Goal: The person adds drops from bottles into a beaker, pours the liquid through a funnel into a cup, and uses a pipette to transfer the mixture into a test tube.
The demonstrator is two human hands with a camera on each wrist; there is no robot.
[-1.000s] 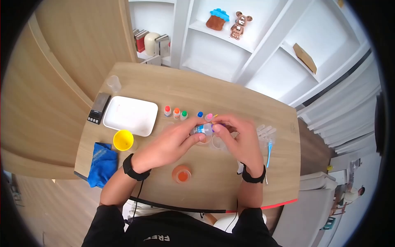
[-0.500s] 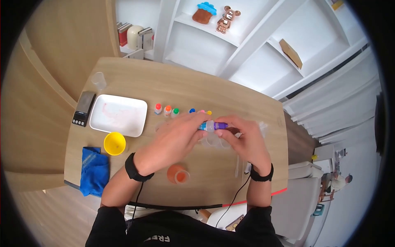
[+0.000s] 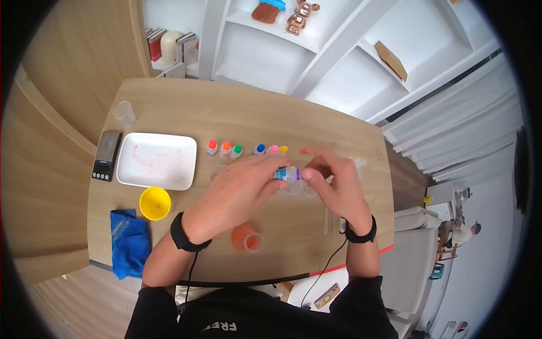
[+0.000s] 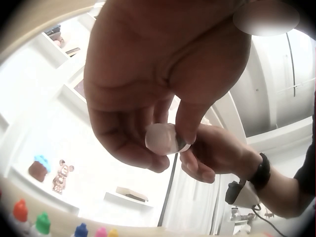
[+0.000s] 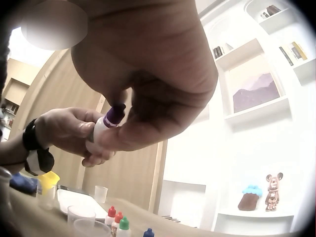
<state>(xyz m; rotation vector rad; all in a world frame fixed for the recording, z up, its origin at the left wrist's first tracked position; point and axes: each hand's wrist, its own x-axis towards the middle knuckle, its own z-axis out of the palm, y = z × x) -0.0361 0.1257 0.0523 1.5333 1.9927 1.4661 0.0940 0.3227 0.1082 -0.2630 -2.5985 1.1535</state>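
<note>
A small bottle with a blue label (image 3: 280, 173) is held by the left hand (image 3: 228, 183), thumb and fingers curled round its body; the left wrist view shows its pale rounded base (image 4: 160, 139). The bottle lies sideways above the table, with its purple cap (image 5: 116, 113) towards the right hand (image 3: 342, 189). In the right wrist view the right hand (image 5: 158, 74) has thumb and fingers bent around the cap and neck. The fingers partly hide the contact. Clear cups (image 3: 308, 188) stand beneath the hands.
Capped bottles, including a green one (image 3: 237, 151), line the table's middle. To the left are a white tray (image 3: 156, 161), scale (image 3: 106, 156), yellow cup (image 3: 155, 204), blue cloth (image 3: 130, 243) and clear cup (image 3: 124, 114). An orange-filled cup (image 3: 253, 242) is nearer the body.
The head view has shifted, so the table appears further left. The right index finger has lifted from the bottle's purple end, while the left hand keeps its grip.
</note>
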